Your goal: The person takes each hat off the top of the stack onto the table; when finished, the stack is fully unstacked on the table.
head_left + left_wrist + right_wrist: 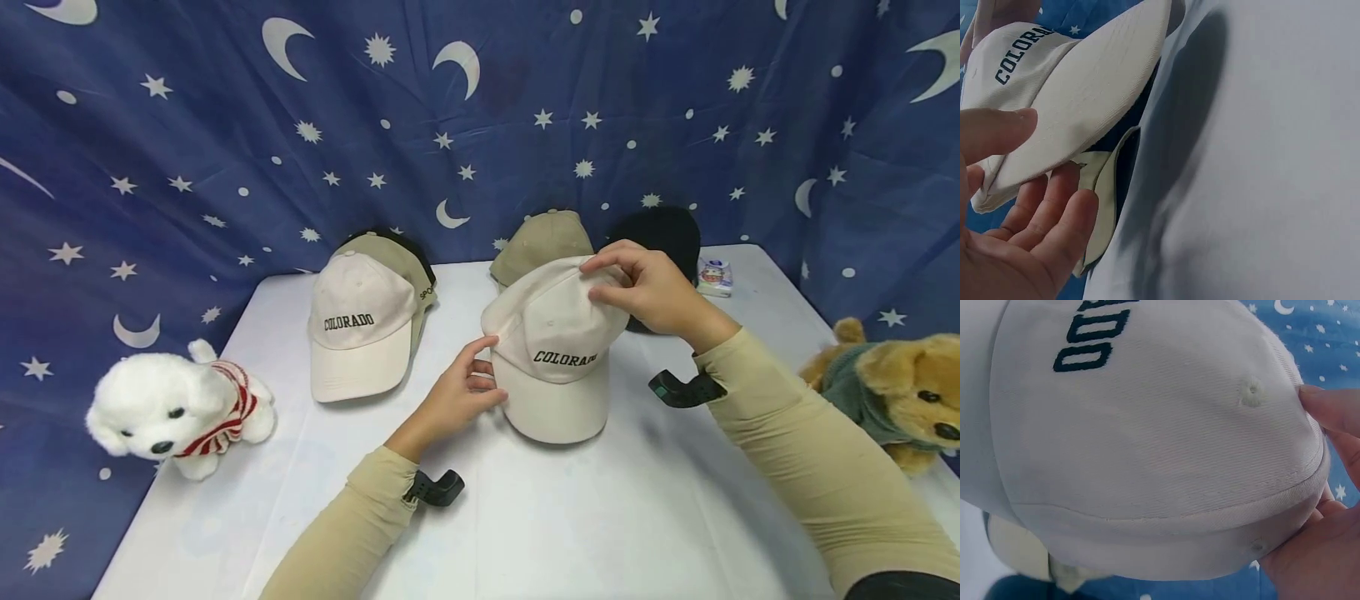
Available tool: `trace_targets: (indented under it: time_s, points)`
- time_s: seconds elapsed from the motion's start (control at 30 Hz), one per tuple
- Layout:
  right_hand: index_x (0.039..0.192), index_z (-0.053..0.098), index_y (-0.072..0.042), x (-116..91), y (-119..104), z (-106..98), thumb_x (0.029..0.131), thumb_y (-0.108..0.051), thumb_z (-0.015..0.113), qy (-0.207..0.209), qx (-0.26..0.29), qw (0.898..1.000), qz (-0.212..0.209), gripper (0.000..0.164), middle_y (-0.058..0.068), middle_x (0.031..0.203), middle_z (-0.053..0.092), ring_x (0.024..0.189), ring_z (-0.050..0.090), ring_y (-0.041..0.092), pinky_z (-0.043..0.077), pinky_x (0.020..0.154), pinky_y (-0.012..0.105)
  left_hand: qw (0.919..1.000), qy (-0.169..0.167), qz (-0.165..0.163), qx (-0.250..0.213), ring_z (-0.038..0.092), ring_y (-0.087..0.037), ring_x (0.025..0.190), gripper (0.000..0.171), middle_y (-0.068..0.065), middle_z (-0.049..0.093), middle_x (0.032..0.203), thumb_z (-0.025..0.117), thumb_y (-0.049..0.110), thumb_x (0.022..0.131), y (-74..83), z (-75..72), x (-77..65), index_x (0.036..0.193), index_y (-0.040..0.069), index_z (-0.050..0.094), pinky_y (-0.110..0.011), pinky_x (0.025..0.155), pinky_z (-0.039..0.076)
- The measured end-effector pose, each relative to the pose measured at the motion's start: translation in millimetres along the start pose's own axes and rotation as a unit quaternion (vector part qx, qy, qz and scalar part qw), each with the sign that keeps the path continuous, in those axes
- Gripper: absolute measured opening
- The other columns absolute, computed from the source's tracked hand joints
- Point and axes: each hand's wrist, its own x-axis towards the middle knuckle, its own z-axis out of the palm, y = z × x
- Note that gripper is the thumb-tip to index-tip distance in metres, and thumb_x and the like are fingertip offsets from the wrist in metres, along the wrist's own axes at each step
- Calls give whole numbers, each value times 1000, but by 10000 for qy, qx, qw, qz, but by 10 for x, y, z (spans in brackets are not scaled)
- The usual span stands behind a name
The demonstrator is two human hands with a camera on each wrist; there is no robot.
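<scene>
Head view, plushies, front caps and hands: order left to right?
White plush dog → resting COLORADO cap → left hand → held COLORADO cap → right hand → brown plush dog.

1. Held cap [1172, 444] was matt cloth, finely ribbed in weave.
2. White toy dog [142, 396] looked fluffy, plush.
3. Backdrop [510, 125] was smooth cloth, lightly creased.
4. Table covering [585, 517] looked smooth, matt.

"COLORADO" marks the cream cap [553, 327] at centre and the pale cap [362, 340] at centre left, partial "SPO" the khaki cap [402, 267] behind.
</scene>
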Motion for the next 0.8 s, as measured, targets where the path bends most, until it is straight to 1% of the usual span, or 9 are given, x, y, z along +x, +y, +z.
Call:
trace_targets:
  time_s: [0.1,0.17,0.33,0.53,0.7,0.8]
  points:
    - [116,70,3,-32,29,-79,89,0,74,70,-159,9998,80,27,13,118,60,108,49,12,40,88,17,10000,-79,-2,-8,64,-16,90,78,-12,54,113,74,2,88,22,65,38,153,21,36,-28,71,49]
    - [117,70,3,-52,55,-138,89,-1,74,82,-293,9994,177,29,13,121,59,106,48,14,41,85,17,9999,-100,15,29,63,-14,86,79,-10,54,112,74,3,88,34,111,69,153,23,36,-27,68,48]
    - [121,69,0,-99,93,-292,91,-7,74,80,-645,9966,506,31,13,124,58,98,47,19,40,77,20,9998,-150,104,94,60,-12,79,77,-9,53,110,73,4,88,75,241,160,153,23,36,-26,64,45]
    - [122,70,-3,-157,113,-459,90,-11,76,111,-996,9910,892,34,11,122,59,94,46,22,38,75,22,9996,-236,149,103,57,-9,71,75,-6,53,103,73,3,88,96,431,305,152,22,38,-24,58,42]
    - [123,69,-3,-194,169,-575,89,-15,77,101,-1182,9869,1091,36,12,122,58,92,43,24,37,72,25,9996,-236,75,152,59,-9,74,75,-3,55,100,74,2,87,115,592,404,151,22,40,-24,59,44]
    - [124,68,-4,-217,206,-639,89,-17,77,78,-1331,9836,1218,38,12,119,57,91,42,24,35,70,28,9994,-227,55,251,60,-9,78,75,-2,56,99,76,4,86,128,682,453,150,22,41,-23,62,47]
